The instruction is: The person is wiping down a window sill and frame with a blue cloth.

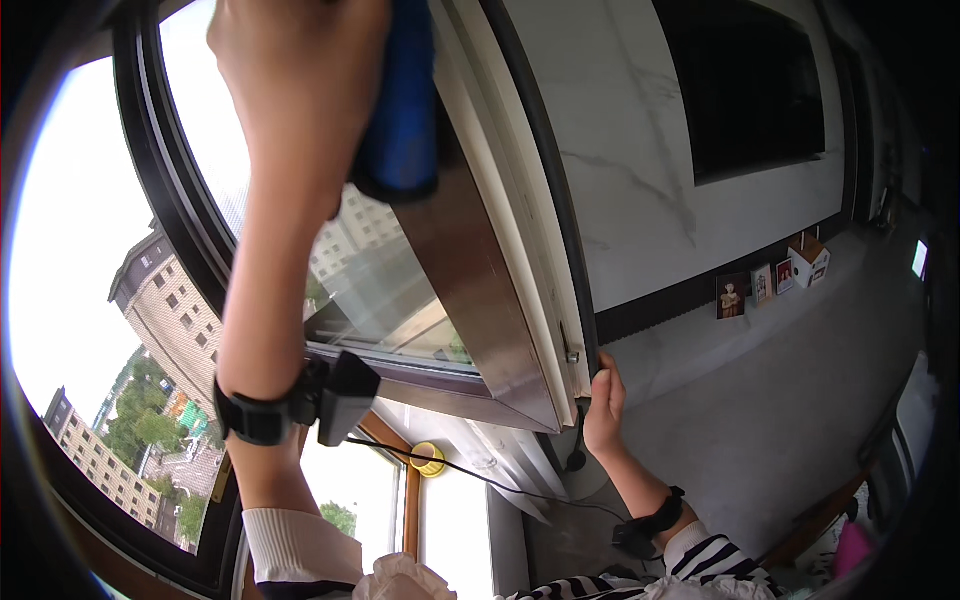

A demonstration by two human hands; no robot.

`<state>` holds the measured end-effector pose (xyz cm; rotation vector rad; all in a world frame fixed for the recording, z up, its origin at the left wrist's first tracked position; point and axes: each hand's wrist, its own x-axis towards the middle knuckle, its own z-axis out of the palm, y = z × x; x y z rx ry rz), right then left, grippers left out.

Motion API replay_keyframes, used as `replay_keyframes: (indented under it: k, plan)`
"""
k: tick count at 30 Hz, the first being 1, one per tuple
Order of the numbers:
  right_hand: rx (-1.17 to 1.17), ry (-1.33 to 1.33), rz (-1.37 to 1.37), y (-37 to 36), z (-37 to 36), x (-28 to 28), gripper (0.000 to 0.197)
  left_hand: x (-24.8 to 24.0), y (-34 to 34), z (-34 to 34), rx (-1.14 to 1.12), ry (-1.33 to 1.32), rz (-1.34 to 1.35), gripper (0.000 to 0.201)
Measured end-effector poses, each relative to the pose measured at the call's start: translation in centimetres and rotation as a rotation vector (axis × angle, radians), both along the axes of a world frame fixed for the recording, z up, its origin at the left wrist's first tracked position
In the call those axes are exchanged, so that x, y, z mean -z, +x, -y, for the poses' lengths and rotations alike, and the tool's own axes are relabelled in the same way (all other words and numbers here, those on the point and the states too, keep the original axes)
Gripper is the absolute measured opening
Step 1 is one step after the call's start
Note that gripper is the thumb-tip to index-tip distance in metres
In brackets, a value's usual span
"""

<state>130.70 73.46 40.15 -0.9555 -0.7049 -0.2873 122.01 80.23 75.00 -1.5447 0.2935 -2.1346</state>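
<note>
A window sash (465, 270) with a brown metal frame stands swung inward in front of me. My left hand (300, 50) is raised at the top of the view, closed on a blue cloth (400, 120) with a dark edge. The cloth hangs against the upper part of the sash, over its glass (385, 290). The top edge of the picture cuts off part of this hand, and its fingertips are hidden. Lower right, my right hand (605, 405) grips the lower corner of the sash's outer edge, thumb toward me.
Beyond the dark fixed frame (185, 170) on the left lie buildings and trees outside. A small yellow pot (427, 459) stands by a lower window. A black screen (750, 85) is set in the marble wall, above a ledge with pictures (731, 296) and a small house-shaped box (809, 260).
</note>
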Motion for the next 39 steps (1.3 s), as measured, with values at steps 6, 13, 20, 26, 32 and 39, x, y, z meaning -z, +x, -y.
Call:
replay_keyframes:
  k: [6, 13, 20, 26, 32, 39]
  plan:
    - [-0.083, 0.027, -0.039, 0.2, -0.1, 0.1, 0.032, 15.2, 0.7, 0.3, 0.44, -0.221, -0.257, 0.035]
    - [-0.093, 0.089, -0.052, 0.9, 0.0, 0.8, 0.034, 27.0, -0.3, 3.7, 0.374, -0.477, -0.444, 0.042]
    - [-0.107, 0.085, -0.077, 0.4, -0.5, 0.4, 0.036, 31.6, -1.2, 2.3, 0.379, -0.581, -0.523, 0.045]
    - [-0.063, 0.058, 0.041, 1.2, -0.8, 1.1, 0.038, 33.0, -2.1, 1.9, 0.561, -0.611, -0.623, 0.039]
    - [0.027, 0.038, 0.098, 0.7, 1.1, 0.2, 0.043, 35.5, -6.0, 2.2, 0.786, -0.706, -0.767, 0.038]
    - [-0.123, 0.046, 0.137, -6.2, 6.7, 8.1, 0.05, 37.4, -6.3, 4.3, 0.808, -0.783, -0.682, 0.035]
